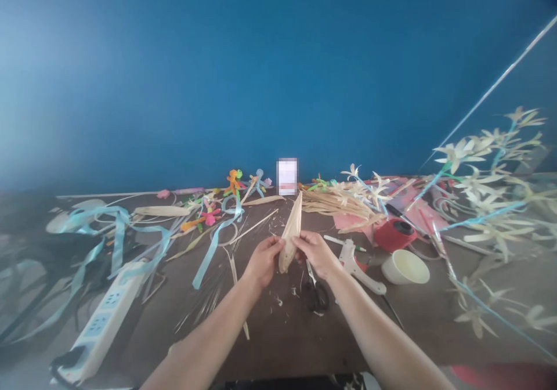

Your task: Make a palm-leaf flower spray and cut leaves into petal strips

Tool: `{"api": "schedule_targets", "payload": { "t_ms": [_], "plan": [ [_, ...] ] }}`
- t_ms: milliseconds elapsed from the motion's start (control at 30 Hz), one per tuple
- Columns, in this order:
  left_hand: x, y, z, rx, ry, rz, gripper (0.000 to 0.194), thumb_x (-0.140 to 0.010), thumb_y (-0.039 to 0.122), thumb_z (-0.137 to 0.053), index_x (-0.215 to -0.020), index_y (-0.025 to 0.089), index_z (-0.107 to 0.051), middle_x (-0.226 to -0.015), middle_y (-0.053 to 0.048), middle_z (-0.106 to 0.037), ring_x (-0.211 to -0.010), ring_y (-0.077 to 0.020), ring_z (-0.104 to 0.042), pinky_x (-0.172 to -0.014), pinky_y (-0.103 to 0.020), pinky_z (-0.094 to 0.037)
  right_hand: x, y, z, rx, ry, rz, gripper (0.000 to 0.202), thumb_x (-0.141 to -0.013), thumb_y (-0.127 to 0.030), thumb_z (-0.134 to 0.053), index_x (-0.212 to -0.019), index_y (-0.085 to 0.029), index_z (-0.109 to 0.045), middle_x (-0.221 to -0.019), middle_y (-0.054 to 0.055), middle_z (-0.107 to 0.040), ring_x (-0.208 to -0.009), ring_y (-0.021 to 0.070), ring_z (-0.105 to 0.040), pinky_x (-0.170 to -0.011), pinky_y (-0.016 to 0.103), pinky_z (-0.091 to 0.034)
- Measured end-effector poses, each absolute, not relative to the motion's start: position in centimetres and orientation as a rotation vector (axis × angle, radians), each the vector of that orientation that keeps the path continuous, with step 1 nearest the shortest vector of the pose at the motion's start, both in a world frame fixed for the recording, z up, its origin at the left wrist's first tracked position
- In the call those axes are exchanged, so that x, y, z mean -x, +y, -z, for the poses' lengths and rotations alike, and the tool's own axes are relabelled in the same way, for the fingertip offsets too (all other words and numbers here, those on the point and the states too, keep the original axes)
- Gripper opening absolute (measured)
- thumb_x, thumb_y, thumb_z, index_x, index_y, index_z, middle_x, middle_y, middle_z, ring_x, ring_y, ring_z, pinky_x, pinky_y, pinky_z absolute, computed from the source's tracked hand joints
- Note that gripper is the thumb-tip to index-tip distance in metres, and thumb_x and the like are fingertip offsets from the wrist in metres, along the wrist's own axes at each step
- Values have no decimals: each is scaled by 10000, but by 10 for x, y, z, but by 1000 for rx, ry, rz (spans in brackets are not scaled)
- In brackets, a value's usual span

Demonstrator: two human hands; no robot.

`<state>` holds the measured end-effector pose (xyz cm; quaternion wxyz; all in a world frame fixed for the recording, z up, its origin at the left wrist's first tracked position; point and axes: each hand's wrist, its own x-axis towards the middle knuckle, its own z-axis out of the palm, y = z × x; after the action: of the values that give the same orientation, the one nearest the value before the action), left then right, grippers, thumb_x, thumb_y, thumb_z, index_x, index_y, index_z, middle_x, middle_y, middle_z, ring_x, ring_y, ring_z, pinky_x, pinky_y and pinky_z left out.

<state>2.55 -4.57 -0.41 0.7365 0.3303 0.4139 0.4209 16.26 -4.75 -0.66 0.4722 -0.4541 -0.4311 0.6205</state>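
A pale dried corn husk [292, 227] stands upright between my hands over the middle of the table, its pointed tip up. My left hand [265, 259] pinches its left edge near the lower part. From the right, my right hand [317, 252] grips the same husk, thumb in front and the other fingers partly hidden behind. Scissors with black handles [317, 296] lie just below my right hand. Beside that wrist rests a white glue gun [359, 268]. A heap of loose husks [337, 204] lies behind my right hand.
A white power strip [107, 314] and light-blue ribbon [217, 251] lie on the left. To the right are a cream cup [407, 267], a red roll-like object [395, 234] and husk flowers on blue-wrapped stems [461, 155]. A phone [287, 176] stands against the blue wall [278, 76].
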Motion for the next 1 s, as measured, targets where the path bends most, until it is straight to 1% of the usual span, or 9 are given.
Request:
{"api": "schedule_targets", "payload": {
  "t_ms": [133,233,300,433,567,633,700,800,1000],
  "plan": [
    [-33,-54,2,-614,842,-1018,230,-651,356,-598,-701,148,-514,-554,1,-575,-490,-127,-540,-496,-239,-410,-157,-49,14,1096,-961,-1546,220,-693,-363,-569,-662,-145,-564,-490,-35,-503,-385,67,-407,-360,176,-338],
    [-38,-61,3,-616,887,-1081,210,-674,360,-569,-695,165,-492,-563,7,-561,-500,-125,-533,-497,-236,-405,-151,-51,20,1096,-891,-1547,241,-694,-387,-560,-684,-146,-563,-471,-45,-486,-358,63,-381,-343,179,-330],
    [-40,-65,5,-698,967,-1144,215,-693,378,-543,-693,171,-482,-561,17,-537,-487,-113,-506,-493,-233,-398,-147,-54,20,1095,-850,-1539,265,-703,-409,-546,-716,-145,-570,-479,-40,-493,-363,70,-392,-348,186,-336],
    [-34,-71,7,-1079,1265,-1297,192,-712,355,-532,-693,165,-510,-559,36,-485,-516,-90,-452,-504,-200,-359,-138,-71,11,1030,-842,-1585,305,-710,-423,-545,-808,-139,-593,-572,-2,-560,-459,104,-479,-432,212,-390],
    [-24,-76,2,-1272,1397,-1376,166,-734,329,-517,-707,165,-525,-607,22,-509,-592,-104,-475,-571,-206,-371,-127,-92,2,977,-885,-1625,280,-674,-387,-608,-820,-148,-594,-661,8,-584,-552,118,-510,-486,209,-396],
    [-23,-78,0,-1198,1373,-1384,181,-730,344,-526,-695,168,-513,-586,27,-502,-561,-99,-472,-557,-201,-373,-124,-99,1,968,-813,-1611,253,-687,-388,-601,-772,-152,-578,-631,-3,-567,-534,109,-501,-484,206,-395],
    [-25,-80,-1,-1051,1296,-1379,215,-731,378,-520,-685,171,-485,-546,39,-479,-492,-84,-447,-502,-190,-364,-121,-102,2,944,-714,-1625,238,-705,-391,-585,-738,-157,-555,-584,-17,-548,-489,101,-489,-466,208,-393],
    [-33,-80,-1,-846,1167,-1366,252,-736,417,-502,-685,177,-444,-506,53,-454,-414,-65,-411,-436,-173,-346,-119,-102,2,896,-579,-1655,232,-715,-394,-578,-754,-167,-546,-580,-18,-562,-455,100,-489,-430,203,-375],
    [-41,-75,-2,-739,1072,-1376,250,-729,391,-525,-655,174,-427,-481,71,-416,-389,-42,-378,-420,-151,-343,-115,-99,1,874,-392,-1627,235,-679,-395,-615,-721,-174,-548,-582,-24,-587,-469,107,-524,-423,197,-359]
  ]
}}
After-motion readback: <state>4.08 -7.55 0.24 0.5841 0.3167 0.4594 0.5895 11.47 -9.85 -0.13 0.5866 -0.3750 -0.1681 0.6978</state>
